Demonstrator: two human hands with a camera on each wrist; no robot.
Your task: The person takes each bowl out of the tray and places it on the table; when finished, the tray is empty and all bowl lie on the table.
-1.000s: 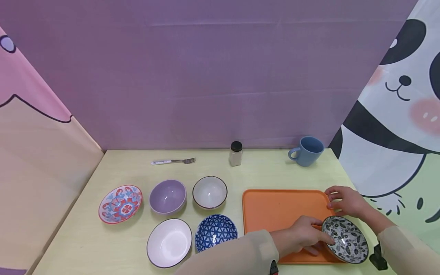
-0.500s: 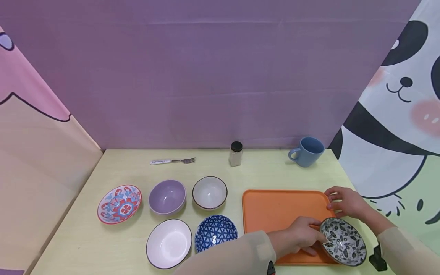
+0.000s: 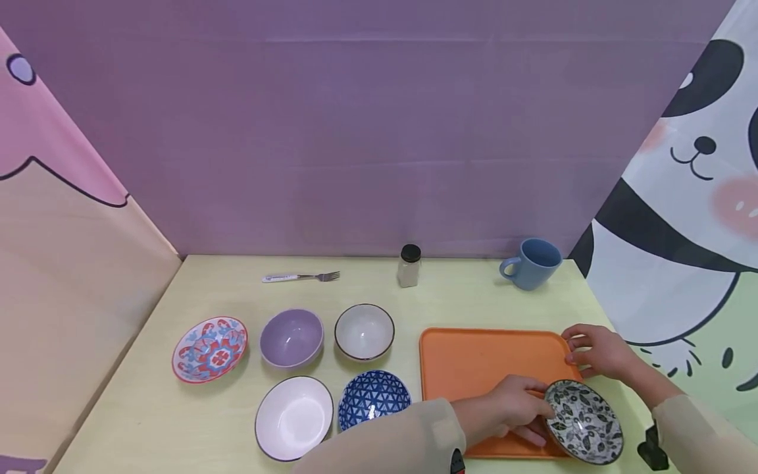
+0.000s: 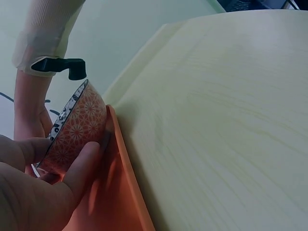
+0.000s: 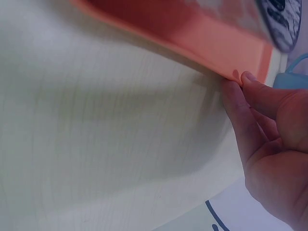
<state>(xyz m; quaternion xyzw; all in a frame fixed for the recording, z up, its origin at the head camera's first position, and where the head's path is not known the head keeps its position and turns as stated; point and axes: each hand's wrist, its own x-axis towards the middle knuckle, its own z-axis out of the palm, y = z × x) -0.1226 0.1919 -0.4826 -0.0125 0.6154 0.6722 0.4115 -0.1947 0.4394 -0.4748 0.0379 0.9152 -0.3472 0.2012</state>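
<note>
My left hand (image 3: 509, 408) pinches the left rim of a bowl (image 3: 584, 422) with a black-and-white leaf pattern inside. In the left wrist view the bowl (image 4: 79, 127) shows a red-orange floral outside and leans tilted over the tray's near edge, thumb on the rim and a finger under it. An orange tray (image 3: 485, 362) lies on the table below. My right hand (image 3: 601, 352) is at the tray's far right corner. From the right wrist view, its thumb and forefinger (image 5: 240, 110) pinch the tray's edge (image 5: 192, 65).
Left of the tray are a blue patterned bowl (image 3: 373, 398), a white bowl (image 3: 294, 418), a dark-rimmed bowl (image 3: 364, 332), a purple bowl (image 3: 291, 339) and a red-blue patterned dish (image 3: 210, 349). Farther back lie a fork (image 3: 301, 277), a black-lidded shaker (image 3: 409, 266) and a blue mug (image 3: 533, 263).
The left hand has drawn the leaf-patterned bowl slightly left and toward the table's near side. The right hand keeps its place on the tray corner. The head view has shifted a little.
</note>
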